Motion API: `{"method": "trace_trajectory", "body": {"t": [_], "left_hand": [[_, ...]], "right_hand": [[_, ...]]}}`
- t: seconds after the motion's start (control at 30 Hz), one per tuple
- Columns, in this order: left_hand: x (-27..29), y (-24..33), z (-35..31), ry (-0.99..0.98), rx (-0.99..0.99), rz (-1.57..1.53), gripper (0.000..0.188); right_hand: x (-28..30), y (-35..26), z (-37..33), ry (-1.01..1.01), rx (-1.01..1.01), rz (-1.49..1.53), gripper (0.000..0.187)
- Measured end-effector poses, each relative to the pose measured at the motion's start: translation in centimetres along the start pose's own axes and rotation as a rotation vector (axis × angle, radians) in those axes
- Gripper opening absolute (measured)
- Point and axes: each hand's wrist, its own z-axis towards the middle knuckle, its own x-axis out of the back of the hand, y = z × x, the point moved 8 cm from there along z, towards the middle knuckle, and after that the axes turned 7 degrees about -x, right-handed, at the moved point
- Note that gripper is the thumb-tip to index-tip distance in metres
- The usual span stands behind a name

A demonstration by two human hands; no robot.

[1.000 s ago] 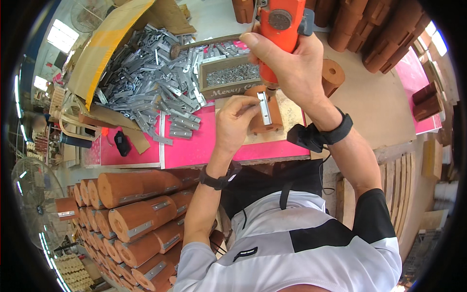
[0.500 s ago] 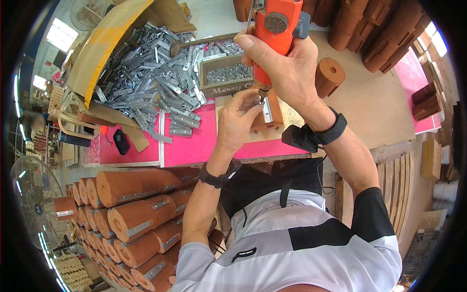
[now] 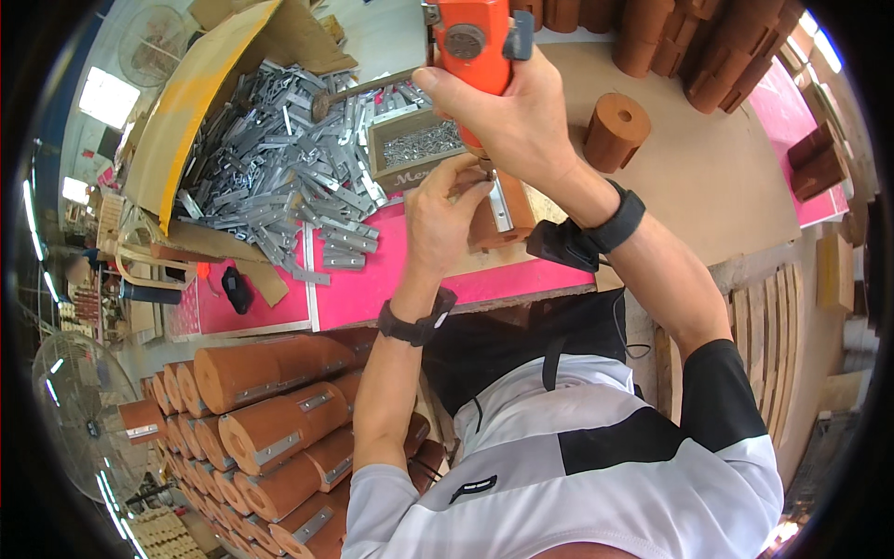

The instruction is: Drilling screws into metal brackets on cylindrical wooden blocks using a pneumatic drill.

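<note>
Work cylinder: the terracotta-coloured work cylinder [image 3: 521, 207] lies on its side on the bench [image 3: 358, 293], directly in front of the body. It is the landmark for all places below.
Plate: the metal plate [image 3: 502, 211] lies lengthwise along the top of the work cylinder; its far end is partly covered by the left hand [image 3: 436, 219].
Driver: the orange driver [image 3: 484, 70] stands above the far end of the work cylinder, with its bit [image 3: 487, 170] pointing down at the far end of the plate. Contact between the two cannot be confirmed.
Right hand: the right hand [image 3: 521, 121] has its fingers wrapped around the driver body.
Left hand: the fingers are bent in toward the bit from the left of the work cylinder; whether they are closed on anything is hidden.
Change, driver: one second ago the bit was to the right of the plate; it is now aligned with the plate's far end.
Change, left hand: the fingers have shifted from the plate's left edge to the bit.
Meaning: judged from this alignment, positioning is largely complete and fastening of the plate is at its starting point.
Parts tray: the wooden tray [image 3: 384, 180], holding small metal fasteners [image 3: 419, 144], is beyond and left of the work cylinder.
Plate pile: the loose plate pile [image 3: 270, 158] is farther left of the work cylinder.
Spare cylinder: the spare cylinder [image 3: 617, 130] stands upright to the right of and beyond the work cylinder.
Stack: the cylinder stack [image 3: 279, 433], many pieces bearing plates, is left of and nearer than the work cylinder.
</note>
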Motion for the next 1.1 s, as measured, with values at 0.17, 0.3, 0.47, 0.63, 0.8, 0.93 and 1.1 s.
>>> {"method": "trace_trajectory", "body": {"t": [0.17,0.3,0.47,0.63,0.8,0.93,1.1], "left_hand": [[-0.4,-1.4,0.3,0.006,-0.024,0.029,0.029],[-0.6,-1.1,0.4,0.005,-0.039,0.067,0.028],[-0.6,-0.8,0.4,-0.002,-0.056,0.103,0.027],[-0.5,-0.7,0.2,-0.010,-0.032,0.111,0.027],[-0.6,0.1,-0.1,-0.047,-0.039,0.168,0.026],[-0.4,0.2,0.0,-0.053,-0.027,0.148,0.025],[-0.4,0.1,0.4,-0.019,-0.057,0.176,0.023]], "right_hand": [[0.2,1.7,0.1,0.025,-0.028,-0.072,0.041],[0.6,1.3,-0.1,0.046,0.038,-0.146,0.043],[0.5,1.3,-0.2,0.026,0.056,-0.165,0.044],[0.4,1.0,-0.5,0.031,0.077,-0.211,0.045],[0.0,1.7,-0.9,0.015,0.064,-0.145,0.045],[-0.1,2.0,-0.9,0.006,0.056,-0.132,0.043],[0.0,1.9,-0.5,0.027,0.087,-0.140,0.043]]}}
